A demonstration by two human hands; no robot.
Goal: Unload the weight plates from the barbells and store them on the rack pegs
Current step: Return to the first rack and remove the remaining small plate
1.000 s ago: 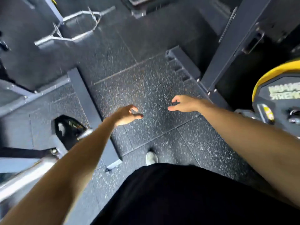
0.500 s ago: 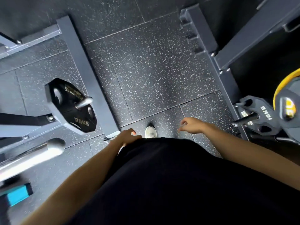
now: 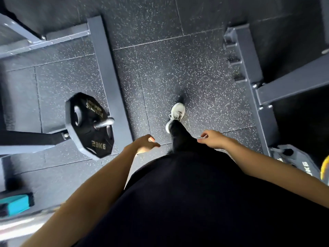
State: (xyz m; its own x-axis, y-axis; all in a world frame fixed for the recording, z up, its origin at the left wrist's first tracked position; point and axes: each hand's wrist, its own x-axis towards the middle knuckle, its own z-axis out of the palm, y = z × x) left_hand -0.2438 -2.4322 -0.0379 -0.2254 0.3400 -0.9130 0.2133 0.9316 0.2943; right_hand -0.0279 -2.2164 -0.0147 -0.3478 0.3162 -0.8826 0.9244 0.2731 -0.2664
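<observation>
Nearest are black clothes and two bare forearms. The left hand (image 3: 145, 144) hangs with a loosely curled, empty grip; the right hand (image 3: 212, 139) likewise holds nothing, fingers relaxed and bent. Beyond them a white sneaker (image 3: 175, 115) steps on the speckled rubber floor (image 3: 178, 68). To the left, a black many-sided 20KG weight plate (image 3: 89, 125) sits on a shiny steel rack peg (image 3: 105, 122); at the right edge a grey weight plate (image 3: 299, 163) shows beside a yellow-rimmed one (image 3: 324, 166). Since half a second ago the foot has stepped forward, and the right-hand plates have slid toward the edge of the view.
</observation>
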